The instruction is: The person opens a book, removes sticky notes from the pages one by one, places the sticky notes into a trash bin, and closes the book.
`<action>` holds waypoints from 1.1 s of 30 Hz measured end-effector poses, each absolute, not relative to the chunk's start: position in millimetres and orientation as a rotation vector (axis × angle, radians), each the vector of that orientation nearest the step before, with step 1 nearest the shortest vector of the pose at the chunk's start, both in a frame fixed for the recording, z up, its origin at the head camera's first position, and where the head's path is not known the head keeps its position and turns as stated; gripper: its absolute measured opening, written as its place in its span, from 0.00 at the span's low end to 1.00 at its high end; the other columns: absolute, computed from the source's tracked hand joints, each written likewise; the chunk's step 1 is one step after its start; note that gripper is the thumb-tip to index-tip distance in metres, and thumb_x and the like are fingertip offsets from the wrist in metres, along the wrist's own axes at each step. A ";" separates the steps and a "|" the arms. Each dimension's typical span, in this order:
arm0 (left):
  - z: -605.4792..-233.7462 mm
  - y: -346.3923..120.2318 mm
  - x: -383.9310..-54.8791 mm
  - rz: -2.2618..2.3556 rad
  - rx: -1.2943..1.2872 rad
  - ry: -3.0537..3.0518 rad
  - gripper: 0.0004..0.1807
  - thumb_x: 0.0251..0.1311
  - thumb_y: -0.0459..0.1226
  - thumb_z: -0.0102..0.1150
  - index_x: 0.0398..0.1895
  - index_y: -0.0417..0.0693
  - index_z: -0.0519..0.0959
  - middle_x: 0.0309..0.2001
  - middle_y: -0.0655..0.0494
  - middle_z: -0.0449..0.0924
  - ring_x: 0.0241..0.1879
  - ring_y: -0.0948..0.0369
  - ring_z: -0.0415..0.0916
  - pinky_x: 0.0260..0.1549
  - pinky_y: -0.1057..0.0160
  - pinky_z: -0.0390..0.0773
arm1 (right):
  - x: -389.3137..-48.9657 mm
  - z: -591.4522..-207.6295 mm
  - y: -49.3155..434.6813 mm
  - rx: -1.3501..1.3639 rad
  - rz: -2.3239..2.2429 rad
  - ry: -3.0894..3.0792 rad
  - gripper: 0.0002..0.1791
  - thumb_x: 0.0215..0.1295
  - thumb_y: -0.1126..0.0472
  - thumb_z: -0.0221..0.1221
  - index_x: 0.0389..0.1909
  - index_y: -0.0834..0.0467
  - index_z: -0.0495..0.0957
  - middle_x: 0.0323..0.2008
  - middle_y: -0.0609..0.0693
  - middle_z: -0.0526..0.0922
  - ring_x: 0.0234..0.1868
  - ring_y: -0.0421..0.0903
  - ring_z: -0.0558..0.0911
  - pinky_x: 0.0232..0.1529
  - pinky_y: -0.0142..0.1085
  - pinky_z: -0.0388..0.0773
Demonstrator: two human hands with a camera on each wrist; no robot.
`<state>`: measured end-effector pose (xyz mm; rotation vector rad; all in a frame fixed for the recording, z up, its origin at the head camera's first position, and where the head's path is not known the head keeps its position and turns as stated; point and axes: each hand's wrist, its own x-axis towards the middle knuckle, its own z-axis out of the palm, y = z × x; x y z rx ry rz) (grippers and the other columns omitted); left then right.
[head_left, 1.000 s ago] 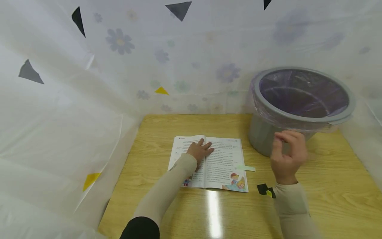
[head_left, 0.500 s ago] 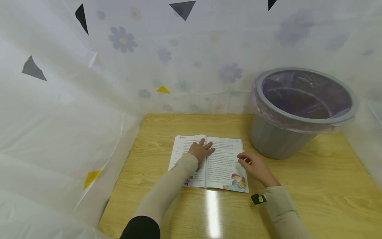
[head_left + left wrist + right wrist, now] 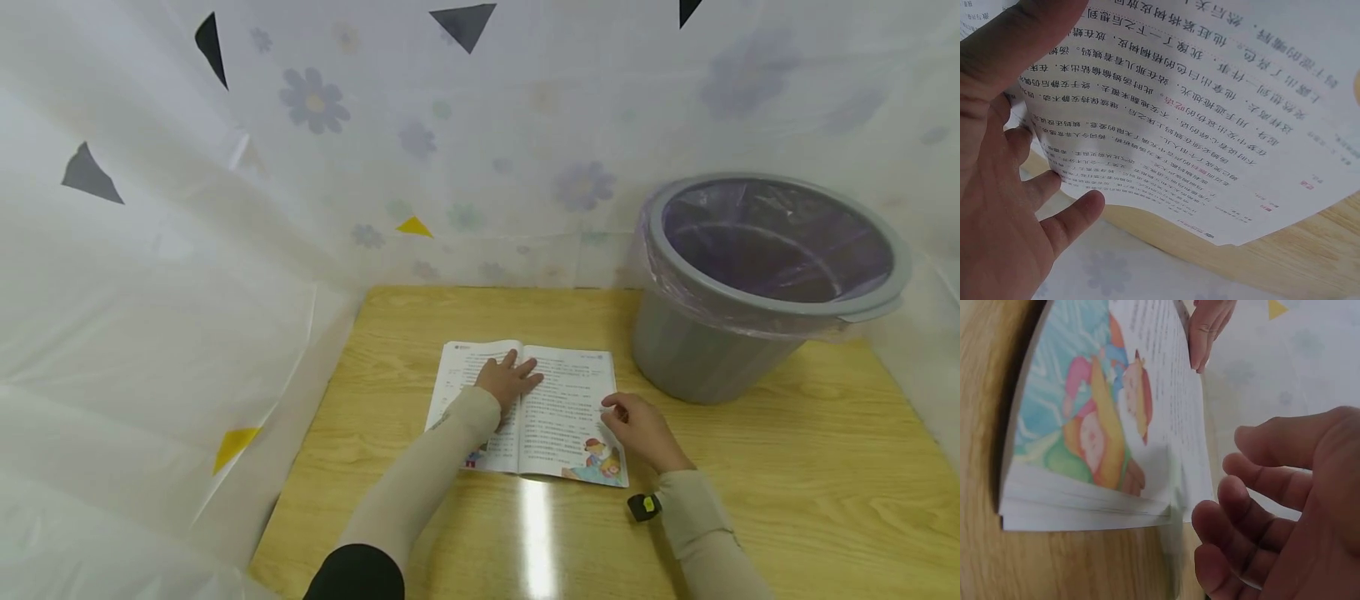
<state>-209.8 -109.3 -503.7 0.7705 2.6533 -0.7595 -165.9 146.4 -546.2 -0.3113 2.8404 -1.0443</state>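
Note:
An open book (image 3: 566, 400) with printed text and a cartoon picture lies on the table. My left hand (image 3: 506, 379) rests across its middle fold, fingers spread; the left wrist view shows those fingers (image 3: 1075, 215) beside a curving page. At the book's right edge is my right hand (image 3: 637, 429), its fingers loosely bent. In the right wrist view, a pale green paper strip (image 3: 1175, 487) sticks out from the pages, blurred, close to the right fingertips (image 3: 1207, 515). A gap shows between thumb and fingers, with nothing held there. From the head view, the right hand hides the strip.
A grey bin (image 3: 693, 358) lined with a thin purple bag stands behind and right of the book. White sheeting with flower prints (image 3: 315, 102) rises behind and left of the wooden table (image 3: 420, 312). A black wristband (image 3: 643, 507) sits by the right sleeve.
My right hand has come down and left from in front of the bin to the book's right edge, then slightly lower. The left hand stays on the book.

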 end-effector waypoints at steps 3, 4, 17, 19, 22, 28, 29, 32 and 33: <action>-501.4 -109.5 -208.8 -0.740 0.767 2.657 0.57 0.53 0.42 0.73 0.79 0.74 0.45 0.81 0.68 0.39 0.81 0.54 0.43 0.70 0.55 0.70 | -166.5 -547.4 147.5 -0.291 -1.033 2.846 0.15 0.65 0.61 0.60 0.49 0.65 0.80 0.34 0.54 0.78 0.35 0.47 0.73 0.37 0.37 0.71; -501.1 -109.5 -208.7 -0.737 0.768 2.658 0.57 0.53 0.42 0.74 0.79 0.74 0.45 0.81 0.68 0.40 0.81 0.54 0.44 0.70 0.55 0.70 | -166.7 -547.9 147.9 -0.287 -1.024 2.846 0.15 0.65 0.61 0.61 0.49 0.65 0.80 0.34 0.54 0.78 0.35 0.47 0.73 0.37 0.37 0.71; -504.8 -110.1 -212.7 -0.671 0.756 2.649 0.61 0.48 0.42 0.77 0.79 0.74 0.44 0.81 0.68 0.38 0.81 0.53 0.42 0.71 0.53 0.69 | -168.4 -557.0 151.3 -0.205 -0.950 2.774 0.17 0.61 0.62 0.62 0.49 0.66 0.79 0.43 0.61 0.79 0.43 0.54 0.76 0.48 0.52 0.77; -504.5 -110.0 -212.2 -0.660 0.759 2.653 0.62 0.47 0.42 0.77 0.79 0.74 0.45 0.81 0.67 0.39 0.81 0.53 0.42 0.71 0.52 0.69 | -168.0 -557.4 151.5 -0.189 -0.922 2.788 0.17 0.60 0.62 0.62 0.48 0.66 0.79 0.44 0.62 0.79 0.44 0.55 0.77 0.50 0.53 0.77; -503.6 -109.5 -211.8 -0.658 0.768 2.649 0.63 0.45 0.43 0.79 0.79 0.74 0.45 0.81 0.67 0.39 0.81 0.53 0.43 0.71 0.52 0.69 | -167.1 -557.5 152.7 -0.178 -0.877 2.824 0.17 0.59 0.62 0.63 0.47 0.66 0.79 0.44 0.62 0.79 0.45 0.56 0.77 0.50 0.54 0.77; -503.3 -109.5 -211.6 -0.661 0.776 2.659 0.62 0.46 0.44 0.79 0.79 0.74 0.45 0.81 0.67 0.40 0.81 0.53 0.43 0.71 0.52 0.69 | -163.7 -558.4 158.0 -0.201 -0.828 2.961 0.16 0.56 0.62 0.64 0.44 0.66 0.81 0.40 0.61 0.82 0.44 0.58 0.77 0.55 0.57 0.73; -503.6 -109.7 -211.9 -0.666 0.777 2.664 0.60 0.48 0.43 0.77 0.79 0.74 0.46 0.81 0.67 0.40 0.81 0.53 0.44 0.71 0.52 0.69 | -163.3 -558.7 159.2 -0.207 -0.828 2.981 0.16 0.55 0.62 0.65 0.43 0.66 0.81 0.40 0.61 0.82 0.44 0.59 0.77 0.56 0.58 0.71; -502.9 -110.3 -211.8 -0.681 0.786 2.668 0.57 0.53 0.41 0.74 0.79 0.75 0.46 0.81 0.67 0.41 0.81 0.54 0.44 0.70 0.52 0.71 | -162.5 -559.6 162.4 -0.247 -0.834 3.016 0.15 0.54 0.62 0.65 0.41 0.66 0.82 0.39 0.61 0.84 0.44 0.59 0.78 0.60 0.59 0.68; -502.4 -110.5 -211.5 -0.686 0.788 2.669 0.57 0.53 0.42 0.74 0.79 0.75 0.46 0.81 0.67 0.41 0.81 0.54 0.45 0.70 0.53 0.71 | -162.5 -560.1 163.5 -0.262 -0.839 3.019 0.15 0.54 0.62 0.65 0.41 0.67 0.82 0.39 0.62 0.84 0.44 0.60 0.78 0.60 0.59 0.68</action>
